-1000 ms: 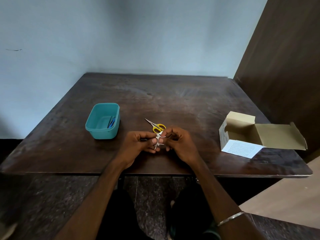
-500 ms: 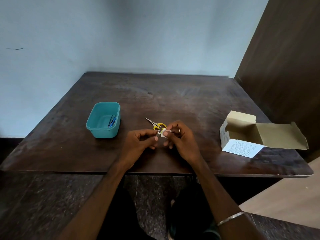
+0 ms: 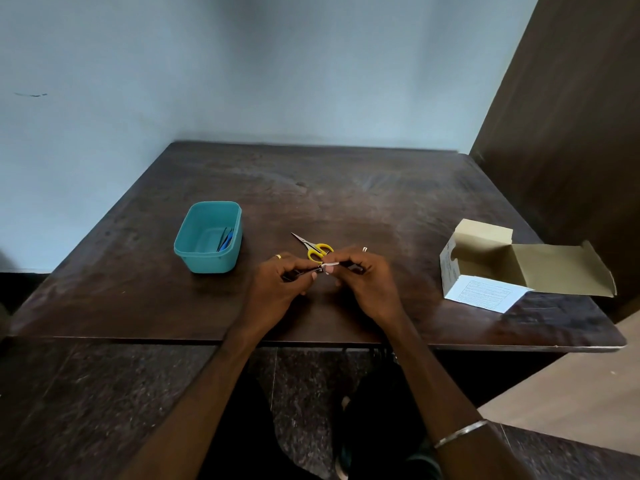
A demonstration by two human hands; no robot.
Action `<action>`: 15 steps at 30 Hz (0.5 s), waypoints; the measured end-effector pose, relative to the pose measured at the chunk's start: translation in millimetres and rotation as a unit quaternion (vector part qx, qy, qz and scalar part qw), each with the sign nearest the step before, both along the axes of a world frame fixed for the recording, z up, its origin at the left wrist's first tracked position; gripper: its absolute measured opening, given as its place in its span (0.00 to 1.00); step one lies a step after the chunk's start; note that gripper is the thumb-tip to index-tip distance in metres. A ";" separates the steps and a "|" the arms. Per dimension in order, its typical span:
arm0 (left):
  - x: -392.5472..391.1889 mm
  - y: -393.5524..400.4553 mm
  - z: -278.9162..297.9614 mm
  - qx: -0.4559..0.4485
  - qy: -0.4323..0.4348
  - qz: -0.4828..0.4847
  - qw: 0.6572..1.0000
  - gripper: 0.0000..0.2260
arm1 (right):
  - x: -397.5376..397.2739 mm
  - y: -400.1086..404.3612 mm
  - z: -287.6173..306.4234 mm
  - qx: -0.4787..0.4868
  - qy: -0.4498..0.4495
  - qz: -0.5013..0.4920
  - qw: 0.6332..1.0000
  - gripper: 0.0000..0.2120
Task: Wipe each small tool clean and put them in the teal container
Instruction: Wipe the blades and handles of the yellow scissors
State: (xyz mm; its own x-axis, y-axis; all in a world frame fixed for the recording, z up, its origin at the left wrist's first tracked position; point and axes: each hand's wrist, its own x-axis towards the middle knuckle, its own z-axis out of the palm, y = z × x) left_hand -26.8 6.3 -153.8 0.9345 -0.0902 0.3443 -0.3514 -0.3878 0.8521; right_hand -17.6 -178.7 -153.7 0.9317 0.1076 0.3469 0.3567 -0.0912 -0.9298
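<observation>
Head view, dark wooden table [image 3: 346, 188], pale blue wall [image 3: 242, 71], brown panel [image 3: 571, 133] right.

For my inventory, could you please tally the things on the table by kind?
Container: 1
Scissors: 1
Cardboard box: 1
Tools inside the container: uncertain, at least 1
Tool in the hands: 1
Wipe: 1
Total: at least 6

Container [image 3: 207, 237] sat on table [image 3: 346, 188], left of centre, slim tools [image 3: 225, 238] inside against its right wall. Scissors [image 3: 313, 249] lay right of container, mid-table. Both hands (left hand [image 3: 277, 284], right hand [image 3: 367, 282]) met just before scissors, near front edge, small tool [image 3: 320, 269] between them. Open box [image 3: 485, 265] stood far right.
</observation>
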 end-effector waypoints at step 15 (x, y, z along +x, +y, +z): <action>-3.6 0.4 5.1 -0.044 0.007 -0.005 0.999 0.09 | -1.1 1.0 1.2 -0.023 0.009 -0.005 1.000 0.11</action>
State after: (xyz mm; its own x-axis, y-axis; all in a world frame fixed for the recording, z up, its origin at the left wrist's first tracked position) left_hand -30.4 6.7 -148.7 0.9382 -0.0695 0.3391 -0.3435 -0.3081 0.8872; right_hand -18.7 -177.6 -152.6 0.9389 0.1146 0.3246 0.3386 -0.1375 -0.9308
